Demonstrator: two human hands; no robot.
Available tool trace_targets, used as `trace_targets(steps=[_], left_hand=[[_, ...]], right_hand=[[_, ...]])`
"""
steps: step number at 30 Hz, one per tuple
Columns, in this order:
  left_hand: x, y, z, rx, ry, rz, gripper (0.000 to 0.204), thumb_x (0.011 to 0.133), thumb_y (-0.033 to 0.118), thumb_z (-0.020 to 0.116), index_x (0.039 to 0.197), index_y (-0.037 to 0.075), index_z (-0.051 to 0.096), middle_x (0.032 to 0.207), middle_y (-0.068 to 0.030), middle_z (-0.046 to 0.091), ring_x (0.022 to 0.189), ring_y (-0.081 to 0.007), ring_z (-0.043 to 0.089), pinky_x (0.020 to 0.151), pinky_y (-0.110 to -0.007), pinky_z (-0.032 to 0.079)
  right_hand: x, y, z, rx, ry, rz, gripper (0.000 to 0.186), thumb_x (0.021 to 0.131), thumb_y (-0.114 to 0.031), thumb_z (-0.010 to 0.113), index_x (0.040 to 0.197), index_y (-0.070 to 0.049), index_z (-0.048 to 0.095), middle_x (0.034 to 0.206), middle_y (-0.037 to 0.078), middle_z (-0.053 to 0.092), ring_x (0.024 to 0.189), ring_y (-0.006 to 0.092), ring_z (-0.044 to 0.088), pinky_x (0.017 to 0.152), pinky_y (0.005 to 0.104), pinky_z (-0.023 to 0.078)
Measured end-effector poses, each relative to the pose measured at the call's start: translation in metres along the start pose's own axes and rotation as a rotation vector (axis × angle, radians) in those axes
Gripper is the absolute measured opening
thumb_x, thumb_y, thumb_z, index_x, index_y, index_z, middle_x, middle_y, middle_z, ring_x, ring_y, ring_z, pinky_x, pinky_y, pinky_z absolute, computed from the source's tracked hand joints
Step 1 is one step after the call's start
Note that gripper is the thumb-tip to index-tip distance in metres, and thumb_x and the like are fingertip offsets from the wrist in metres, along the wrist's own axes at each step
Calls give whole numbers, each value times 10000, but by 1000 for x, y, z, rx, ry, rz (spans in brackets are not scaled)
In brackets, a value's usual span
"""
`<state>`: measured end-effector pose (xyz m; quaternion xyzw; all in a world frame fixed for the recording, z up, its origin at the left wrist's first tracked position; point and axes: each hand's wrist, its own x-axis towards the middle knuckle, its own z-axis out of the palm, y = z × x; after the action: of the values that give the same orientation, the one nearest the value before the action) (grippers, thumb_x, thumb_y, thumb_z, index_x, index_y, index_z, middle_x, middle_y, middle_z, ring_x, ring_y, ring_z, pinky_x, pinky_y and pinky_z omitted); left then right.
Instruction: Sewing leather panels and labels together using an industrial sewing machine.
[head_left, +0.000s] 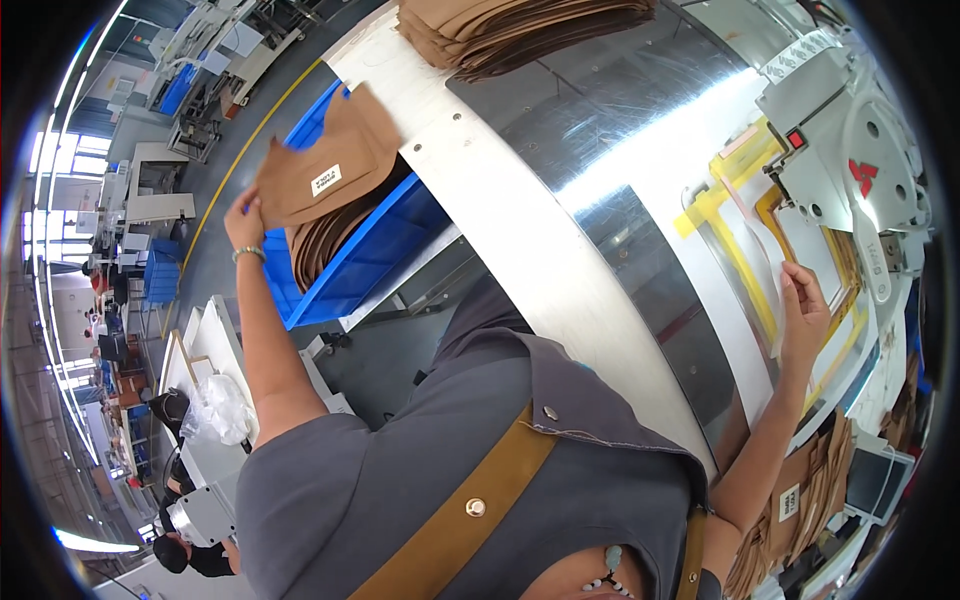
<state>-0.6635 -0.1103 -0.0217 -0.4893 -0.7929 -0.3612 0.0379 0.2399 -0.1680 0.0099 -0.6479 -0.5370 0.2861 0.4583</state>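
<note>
My left hand (pixel 245 222) is closed on the edge of a brown fabric piece (pixel 345 160) with a small white label. This piece lies tilted across the top of a blue bin (pixel 365 245), above a stack of similar brown pieces (pixel 325 245) inside it. On the other side, my right hand (pixel 805 315) is at a yellow-edged template frame (pixel 745 260), under the head of a sewing machine (pixel 830 140). Its fingers are pressed together by the frame; what they pinch, if anything, is too small to make out.
A stack of brown pieces (pixel 520 30) lies at the far edge of the metal worktable (pixel 560 240). More labelled brown pieces (pixel 800 500) and a small screen (pixel 880 480) are at the lower right. Left, a white table (pixel 210 340) bears a clear plastic bag (pixel 218 410); a person (pixel 180 550) is beyond.
</note>
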Motion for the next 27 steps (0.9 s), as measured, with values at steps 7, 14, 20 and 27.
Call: trace_targets(steps=[7, 14, 20, 27], left_hand=[[-77, -65, 26, 280, -97, -421, 304, 922, 189, 721, 1198, 114, 827, 1070, -178, 815, 971, -319, 787, 912, -429, 601], [-76, 52, 10, 990, -505, -351, 356, 958, 256, 660, 1237, 76, 787, 1255, -201, 762, 1116, -395, 736, 997, -506, 563], [-77, 159, 66, 317, -119, 555, 396, 1040, 304, 595, 1368, 103, 690, 1519, -137, 608, 1336, -374, 602, 1117, -562, 446], [-81, 132, 140, 725, -307, 604, 538, 1065, 412, 576, 1509, 108, 576, 1559, -125, 568, 1484, -339, 465, 1231, -537, 327]], right_hand=[[4, 6, -2, -13, 27, 9, 192, 1043, -48, 671, 1206, 17, 750, 1177, 27, 695, 1075, 89, 642, 1001, 227, 477], [1, -2, -5, -96, -22, -29, 214, 1040, -18, 642, 1226, 18, 741, 1231, 24, 657, 1059, 84, 601, 949, 219, 459], [0, -5, -7, -126, -28, -43, 216, 1023, 19, 623, 1199, 17, 748, 1190, 31, 673, 1035, 80, 603, 928, 209, 467], [5, -7, -12, -106, -48, -16, 215, 1016, 28, 626, 1190, 33, 752, 1190, 49, 682, 1079, 110, 630, 945, 229, 482]])
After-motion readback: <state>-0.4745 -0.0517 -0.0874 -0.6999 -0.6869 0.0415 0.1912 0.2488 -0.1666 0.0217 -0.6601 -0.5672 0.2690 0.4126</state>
